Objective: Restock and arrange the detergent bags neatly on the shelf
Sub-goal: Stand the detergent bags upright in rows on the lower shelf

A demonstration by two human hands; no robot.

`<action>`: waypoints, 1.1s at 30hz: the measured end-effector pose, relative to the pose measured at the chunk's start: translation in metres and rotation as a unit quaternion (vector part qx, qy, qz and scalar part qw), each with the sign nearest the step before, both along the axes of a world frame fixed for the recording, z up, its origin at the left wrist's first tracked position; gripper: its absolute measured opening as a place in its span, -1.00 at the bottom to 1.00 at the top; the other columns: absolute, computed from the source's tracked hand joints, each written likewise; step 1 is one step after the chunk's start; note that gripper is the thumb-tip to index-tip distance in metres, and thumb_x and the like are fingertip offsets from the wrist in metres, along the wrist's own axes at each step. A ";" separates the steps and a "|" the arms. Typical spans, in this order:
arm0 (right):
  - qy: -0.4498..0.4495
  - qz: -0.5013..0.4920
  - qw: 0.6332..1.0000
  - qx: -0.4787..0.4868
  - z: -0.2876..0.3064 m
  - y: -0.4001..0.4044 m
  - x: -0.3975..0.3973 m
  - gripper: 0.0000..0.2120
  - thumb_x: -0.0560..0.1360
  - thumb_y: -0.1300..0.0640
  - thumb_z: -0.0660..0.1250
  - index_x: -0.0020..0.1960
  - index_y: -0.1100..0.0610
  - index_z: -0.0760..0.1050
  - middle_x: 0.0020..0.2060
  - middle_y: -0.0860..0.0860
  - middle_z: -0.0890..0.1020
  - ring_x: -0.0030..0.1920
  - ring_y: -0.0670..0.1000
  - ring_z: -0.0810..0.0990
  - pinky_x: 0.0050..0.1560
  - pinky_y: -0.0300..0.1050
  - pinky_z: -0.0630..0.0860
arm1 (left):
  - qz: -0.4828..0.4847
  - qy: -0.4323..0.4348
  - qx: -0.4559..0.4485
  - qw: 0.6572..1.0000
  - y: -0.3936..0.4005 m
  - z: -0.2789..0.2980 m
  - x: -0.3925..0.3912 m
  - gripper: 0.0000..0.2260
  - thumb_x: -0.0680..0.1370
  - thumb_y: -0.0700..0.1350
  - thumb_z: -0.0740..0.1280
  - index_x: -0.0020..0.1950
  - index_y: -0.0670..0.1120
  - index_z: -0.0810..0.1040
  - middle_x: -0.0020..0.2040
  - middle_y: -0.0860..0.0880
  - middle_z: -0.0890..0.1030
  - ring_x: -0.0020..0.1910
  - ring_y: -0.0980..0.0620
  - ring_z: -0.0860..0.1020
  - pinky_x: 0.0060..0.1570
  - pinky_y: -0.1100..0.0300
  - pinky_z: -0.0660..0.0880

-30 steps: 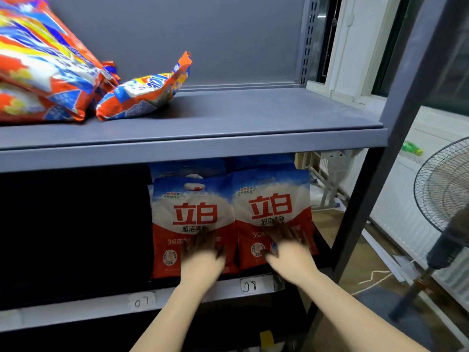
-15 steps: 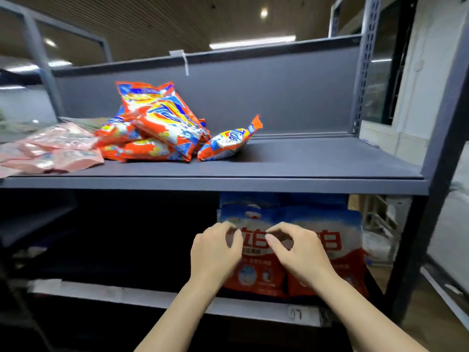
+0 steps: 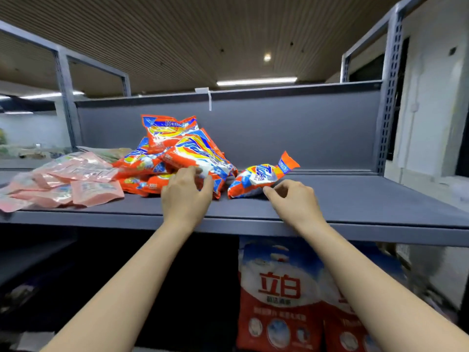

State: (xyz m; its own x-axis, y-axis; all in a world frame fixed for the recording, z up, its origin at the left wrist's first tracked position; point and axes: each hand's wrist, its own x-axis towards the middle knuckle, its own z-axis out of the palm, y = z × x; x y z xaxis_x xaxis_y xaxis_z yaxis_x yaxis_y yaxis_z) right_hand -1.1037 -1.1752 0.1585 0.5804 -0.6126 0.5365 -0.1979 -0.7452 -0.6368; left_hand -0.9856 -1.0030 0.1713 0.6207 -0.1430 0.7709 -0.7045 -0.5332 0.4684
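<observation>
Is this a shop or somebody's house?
Probably a shop or its stockroom, not a house. The grey metal shelf is the slotted racking kind, many matching orange detergent bags are heaped on it beside pink packets, and red and white detergent bags stand on the shelf below.

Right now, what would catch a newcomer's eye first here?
The heap of orange detergent bags on the upper shelf, with the left hand on its front. Beside it, the right hand reaches the lone orange bag. Pink pouches lie far left.
</observation>
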 end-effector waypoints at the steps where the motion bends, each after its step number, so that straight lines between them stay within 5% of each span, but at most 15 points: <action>1: 0.025 -0.027 0.999 0.002 0.004 -0.004 0.012 -0.61 0.47 -0.23 0.25 -0.18 0.10 0.57 -0.19 0.05 0.64 -0.05 0.13 0.56 -0.10 -0.06 0.49 | 0.000 0.002 0.002 1.000 0.000 0.007 0.014 -0.71 0.55 0.00 0.27 0.18 -0.12 0.54 0.14 -0.11 0.57 0.15 -0.15 0.47 0.10 0.01 0.37; 4: 0.090 -0.068 0.992 0.055 0.012 -0.012 0.046 -0.45 0.45 -0.35 0.18 -0.07 0.13 0.57 -0.11 0.13 0.58 -0.06 0.16 0.47 -0.14 -0.10 0.37 | 0.017 -0.008 0.020 1.000 0.001 0.026 0.060 -0.65 0.56 0.00 0.25 0.26 -0.17 0.50 0.23 -0.16 0.52 0.25 -0.17 0.39 0.20 -0.01 0.28; 7: 0.081 -0.066 0.979 0.173 0.014 -0.020 0.076 -0.38 0.48 -0.34 0.13 0.28 0.11 0.48 0.20 0.11 0.54 0.18 0.15 0.48 0.12 -0.07 0.40 | 0.044 0.010 0.063 0.997 -0.002 0.045 0.109 -0.59 0.58 0.03 0.19 0.30 -0.21 0.45 0.29 -0.20 0.47 0.34 -0.18 0.33 0.37 -0.09 0.15; 9: 0.082 -0.089 0.971 0.205 0.015 -0.022 0.090 -0.36 0.50 -0.35 0.09 0.33 0.11 0.43 0.25 0.10 0.52 0.24 0.16 0.47 0.29 0.03 0.37 | 0.033 0.054 0.101 0.993 -0.005 0.055 0.135 -0.55 0.60 0.07 0.14 0.34 -0.21 0.41 0.34 -0.20 0.44 0.38 -0.18 0.31 0.43 -0.13 0.07; 14: 0.048 -0.169 0.963 0.206 0.012 -0.026 0.107 -0.52 0.57 -0.18 0.09 0.27 0.13 0.46 0.22 0.13 0.55 0.20 0.20 0.50 0.26 0.04 0.41 | -0.020 0.078 0.125 0.989 -0.011 0.062 0.171 -0.46 0.57 0.21 0.14 0.32 -0.21 0.38 0.27 -0.22 0.49 0.24 -0.24 0.44 0.21 -0.07 0.32; 19: -0.033 -0.166 0.967 0.188 0.014 -0.018 0.106 -0.61 0.62 -0.04 0.11 0.19 0.24 0.50 0.17 0.20 0.57 0.16 0.24 0.51 0.13 -0.01 0.42 | -0.032 0.141 0.131 0.981 -0.005 0.076 0.174 -0.41 0.46 0.29 0.24 0.24 -0.17 0.42 0.22 -0.17 0.52 0.23 -0.22 0.44 0.28 -0.06 0.21; 22: -0.068 -0.174 0.973 0.135 0.022 -0.012 0.104 -0.62 0.61 -0.01 0.14 0.18 0.26 0.52 0.16 0.24 0.58 0.17 0.26 0.51 0.14 0.02 0.42 | -0.133 0.253 0.056 0.957 0.001 0.081 0.178 -0.36 0.26 0.31 0.32 0.12 -0.15 0.49 0.11 -0.08 0.56 0.19 -0.22 0.47 0.33 -0.14 0.23; 24: -0.109 -0.172 0.975 0.091 0.031 -0.003 0.100 -0.70 0.60 0.06 0.17 0.18 0.21 0.55 0.13 0.21 0.61 0.17 0.24 0.52 0.13 0.00 0.42 | -0.206 0.307 -0.015 0.929 0.004 0.081 0.181 -0.47 0.16 0.22 0.35 -0.04 -0.12 0.57 -0.05 -0.11 0.64 0.00 -0.19 0.57 0.13 -0.10 0.46; 26: -0.180 -0.138 0.971 0.075 0.040 0.009 0.094 -0.78 0.59 0.14 0.18 0.09 0.14 0.58 0.02 0.13 0.65 0.09 0.18 0.57 0.10 -0.02 0.44 | -0.250 0.328 -0.042 0.910 0.009 0.082 0.175 -0.66 0.27 0.09 0.38 -0.10 -0.12 0.58 -0.17 -0.12 0.63 -0.19 -0.12 0.60 -0.14 0.08 0.53; 30: -0.240 -0.158 0.956 0.050 0.049 0.025 0.076 -0.78 0.59 0.16 0.16 -0.22 0.03 0.44 -0.19 0.00 0.56 -0.10 0.08 0.50 -0.06 -0.06 0.39 | -0.303 0.327 -0.108 0.889 0.007 0.080 0.165 -0.77 0.53 -0.07 0.32 0.15 -0.11 0.47 0.02 -0.13 0.60 -0.06 -0.12 0.60 -0.04 0.09 0.52; 33: -0.243 -0.195 0.950 0.014 0.043 0.033 0.065 -0.81 0.61 0.11 0.15 -0.16 0.01 0.43 -0.15 0.01 0.61 -0.09 0.09 0.55 -0.09 -0.05 0.43 | -0.316 0.301 -0.164 0.885 0.006 0.073 0.152 -0.86 0.60 -0.06 0.23 -0.02 -0.09 0.52 -0.07 -0.12 0.55 -0.11 -0.07 0.52 -0.18 0.14 0.44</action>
State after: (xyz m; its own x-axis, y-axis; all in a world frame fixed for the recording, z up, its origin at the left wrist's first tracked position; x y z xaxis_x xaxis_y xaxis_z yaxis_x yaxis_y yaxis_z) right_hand -1.0384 -1.1423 0.2017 -0.0066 -0.7475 0.6642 -0.1328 -0.6577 -0.7415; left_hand -0.8333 -0.9966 0.2444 0.8088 -0.4378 0.3927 -0.3840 0.1125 0.9164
